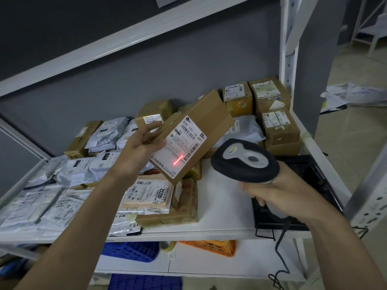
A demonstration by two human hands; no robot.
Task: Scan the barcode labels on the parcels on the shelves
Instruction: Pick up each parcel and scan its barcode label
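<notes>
White shelf holds parcels; left hand grips tilted cardboard box, right hand clasps scanner, red beam on label.

1 head-worn wide-angle view, tilted, looks forward and down, close over white shelf; both forearms enter from bottom edge.

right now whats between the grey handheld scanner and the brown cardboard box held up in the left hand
Nothing solid, in the head view: only open air between scanner and box, with its red laser line on the label.
</notes>
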